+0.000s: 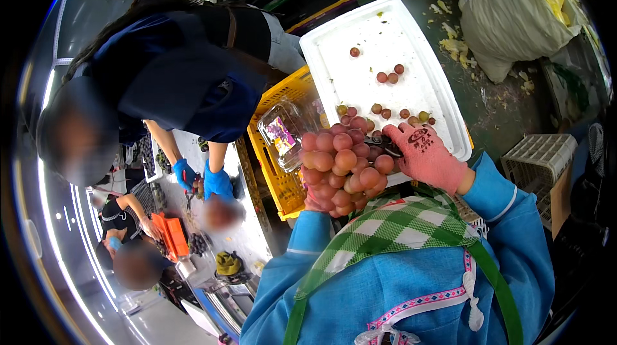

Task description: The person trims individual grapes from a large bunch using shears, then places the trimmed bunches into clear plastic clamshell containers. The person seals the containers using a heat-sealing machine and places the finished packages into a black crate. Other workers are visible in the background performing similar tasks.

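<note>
A large bunch of pinkish-red grapes [345, 162] hangs in front of my chest, over the near end of a white foam tray [392, 20]. My left hand [312, 200], in a pink glove, holds the bunch from its left underside; most of its fingers are hidden behind the fruit. On the right side of the bunch, my right hand [429, 155], also gloved in pink, grips a small dark tool that looks like scissors [387, 146]. Its blades are lost among the grapes. Several loose grapes [393, 78] lie scattered in the tray.
Under the tray's left side stands a yellow crate [288, 200] with clear plastic punnets [283, 136]. A co-worker in blue gloves [218, 181] works at a table to the left. A white sack [514, 20] and a pale crate [532, 159] are on the right.
</note>
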The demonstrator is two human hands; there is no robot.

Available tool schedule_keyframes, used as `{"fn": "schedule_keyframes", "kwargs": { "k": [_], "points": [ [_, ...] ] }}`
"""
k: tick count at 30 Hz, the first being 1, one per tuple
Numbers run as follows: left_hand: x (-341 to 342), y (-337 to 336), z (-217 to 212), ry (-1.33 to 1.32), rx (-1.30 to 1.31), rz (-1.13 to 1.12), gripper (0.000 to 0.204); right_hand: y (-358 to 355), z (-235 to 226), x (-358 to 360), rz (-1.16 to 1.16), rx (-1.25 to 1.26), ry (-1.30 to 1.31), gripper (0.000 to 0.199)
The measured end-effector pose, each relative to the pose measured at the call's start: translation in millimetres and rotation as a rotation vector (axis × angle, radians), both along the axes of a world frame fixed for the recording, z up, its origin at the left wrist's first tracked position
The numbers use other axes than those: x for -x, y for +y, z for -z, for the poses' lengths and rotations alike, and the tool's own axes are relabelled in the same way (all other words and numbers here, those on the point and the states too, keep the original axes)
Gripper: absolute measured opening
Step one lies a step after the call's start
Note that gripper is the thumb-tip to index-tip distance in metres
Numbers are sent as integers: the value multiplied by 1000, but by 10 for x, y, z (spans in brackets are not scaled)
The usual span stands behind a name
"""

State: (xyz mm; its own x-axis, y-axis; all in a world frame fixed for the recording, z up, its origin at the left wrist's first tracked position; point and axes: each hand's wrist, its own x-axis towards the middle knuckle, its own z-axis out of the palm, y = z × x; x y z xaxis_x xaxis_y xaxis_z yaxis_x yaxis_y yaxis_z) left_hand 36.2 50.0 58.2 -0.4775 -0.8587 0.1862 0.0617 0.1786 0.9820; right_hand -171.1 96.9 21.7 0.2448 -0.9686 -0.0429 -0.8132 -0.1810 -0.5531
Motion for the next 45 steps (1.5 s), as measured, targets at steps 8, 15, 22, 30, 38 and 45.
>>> {"fn": "schedule_keyframes", "kwargs": {
  "k": [8,15,22,30,38,45],
  "points": [
    [89,14,42,-192,175,-51,32,-104,170,61,-10,-240,-167,39],
    [156,4,50,-302,269,-88,34,-153,322,80,-18,-310,-109,35],
    [247,48,82,-494,381,-201,37,-126,278,145,-28,-196,13,29],
    [131,10,79,132,-389,-451,26,71,-101,269,108,-71,-169,27],
    [-227,-27,-238,816,-884,-58,54,135,-243,100,111,-15,-357,27],
    [-299,130,-145,737,-857,-300,36,102,-355,59,65,-34,-364,26]
  ]
}}
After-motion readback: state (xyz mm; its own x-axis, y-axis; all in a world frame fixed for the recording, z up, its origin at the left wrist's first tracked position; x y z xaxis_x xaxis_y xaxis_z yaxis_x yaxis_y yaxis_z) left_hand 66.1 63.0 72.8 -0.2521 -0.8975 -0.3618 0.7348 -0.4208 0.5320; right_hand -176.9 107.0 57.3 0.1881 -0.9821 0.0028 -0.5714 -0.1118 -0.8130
